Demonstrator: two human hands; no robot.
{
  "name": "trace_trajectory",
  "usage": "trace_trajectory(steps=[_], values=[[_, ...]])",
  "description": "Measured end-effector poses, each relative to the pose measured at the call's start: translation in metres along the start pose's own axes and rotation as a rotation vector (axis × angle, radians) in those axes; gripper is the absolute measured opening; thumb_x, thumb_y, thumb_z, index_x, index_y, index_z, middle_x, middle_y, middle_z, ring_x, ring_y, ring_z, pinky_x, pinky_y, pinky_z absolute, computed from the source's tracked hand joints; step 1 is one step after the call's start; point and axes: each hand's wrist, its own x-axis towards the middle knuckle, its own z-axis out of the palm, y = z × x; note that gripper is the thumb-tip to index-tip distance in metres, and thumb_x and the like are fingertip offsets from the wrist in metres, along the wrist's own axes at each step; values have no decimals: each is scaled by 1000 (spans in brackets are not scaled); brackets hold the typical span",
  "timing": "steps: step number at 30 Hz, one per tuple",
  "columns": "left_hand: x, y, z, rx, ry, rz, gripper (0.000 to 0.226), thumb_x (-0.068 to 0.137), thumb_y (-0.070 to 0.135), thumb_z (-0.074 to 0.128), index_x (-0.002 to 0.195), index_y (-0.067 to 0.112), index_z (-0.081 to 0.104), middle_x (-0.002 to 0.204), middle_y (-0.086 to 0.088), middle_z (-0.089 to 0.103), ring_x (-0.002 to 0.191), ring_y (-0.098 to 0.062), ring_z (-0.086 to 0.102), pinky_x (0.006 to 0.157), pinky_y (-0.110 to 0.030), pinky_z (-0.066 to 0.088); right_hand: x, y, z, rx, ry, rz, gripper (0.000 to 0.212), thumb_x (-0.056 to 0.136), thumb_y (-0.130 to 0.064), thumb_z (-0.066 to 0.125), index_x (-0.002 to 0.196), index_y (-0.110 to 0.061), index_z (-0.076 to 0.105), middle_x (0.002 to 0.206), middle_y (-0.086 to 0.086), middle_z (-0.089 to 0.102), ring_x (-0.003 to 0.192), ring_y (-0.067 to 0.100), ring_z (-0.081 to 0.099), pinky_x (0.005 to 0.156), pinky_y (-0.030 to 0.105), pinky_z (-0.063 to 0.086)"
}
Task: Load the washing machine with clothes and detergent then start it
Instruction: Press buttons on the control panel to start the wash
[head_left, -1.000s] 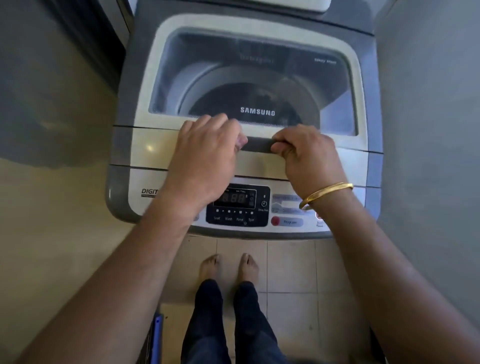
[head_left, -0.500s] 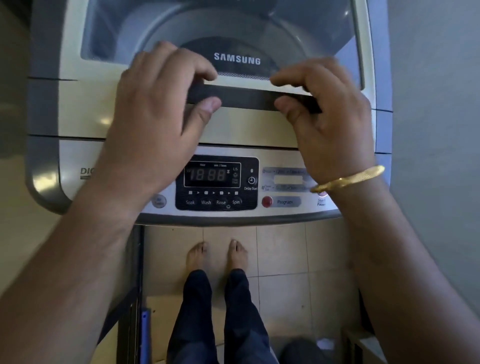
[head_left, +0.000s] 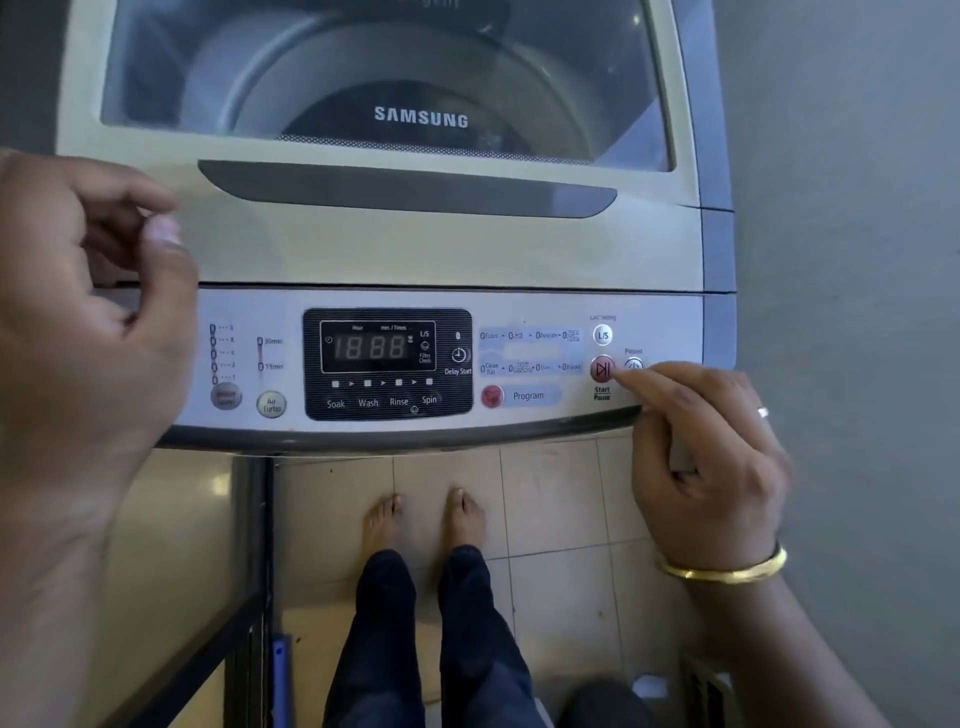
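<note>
Both hands have left the lid's dark handle strip (head_left: 410, 189), and the washing machine (head_left: 384, 249) now sits shut, filling the upper frame. The right hand (head_left: 711, 462) has dropped to the control panel's right end, forefinger out and touching the Power button (head_left: 632, 365), the other fingers curled on nothing, likely to wake the dark display (head_left: 376, 346). The left hand (head_left: 78, 332) hovers loosely curled and empty at the panel's left edge.

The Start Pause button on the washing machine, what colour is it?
The Start Pause button is red with a white play-pause symbol, seen clearly in the head view.
</note>
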Motion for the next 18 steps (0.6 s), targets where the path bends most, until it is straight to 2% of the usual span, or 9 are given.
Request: trace_trajectory(steps=[2, 5, 8, 15, 18], values=[[-1, 3, 3, -44, -12, 19, 37, 120, 55, 46, 138, 28, 63, 131, -21, 66, 111, -24, 62, 109, -43, 51, -3, 0, 2, -27, 26, 29, 29, 99, 11, 54, 103, 3, 82, 98, 18, 77, 86, 35, 72, 91, 23, 50], [-4, 8, 4, -31, -29, 78, 25, 120, 52, 46, 135, 35, 57, 120, -23, 63, 100, -36, 59, 96, -49, 50, -6, 0, 4, -73, 43, 31, 30, 99, 11, 54, 105, 3, 82, 100, 18, 77, 86, 36, 72, 96, 19, 45], [-6, 12, 3, -51, -31, 89, 27, 119, 54, 47, 134, 33, 54, 115, -26, 61, 100, -40, 57, 96, -36, 46, -9, 0, 6, -90, 65, 29, 31, 97, 14, 55, 107, 3, 82, 102, 19, 77, 87, 37, 72, 95, 23, 47], [-7, 15, 2, -40, -10, 58, 28, 114, 61, 55, 126, 35, 53, 112, -24, 61, 101, -30, 57, 95, -32, 45, -13, -5, 11, -105, 86, 51, 31, 101, 14, 53, 107, 3, 81, 103, 19, 75, 91, 32, 67, 92, 31, 51], [-8, 18, 1, -17, 5, 57, 22, 112, 61, 59, 117, 41, 53, 112, -22, 63, 100, -34, 60, 94, -34, 47, -14, -6, 12, -100, 93, 82, 33, 104, 9, 50, 107, 2, 82, 104, 18, 75, 92, 33, 67, 94, 30, 51]])
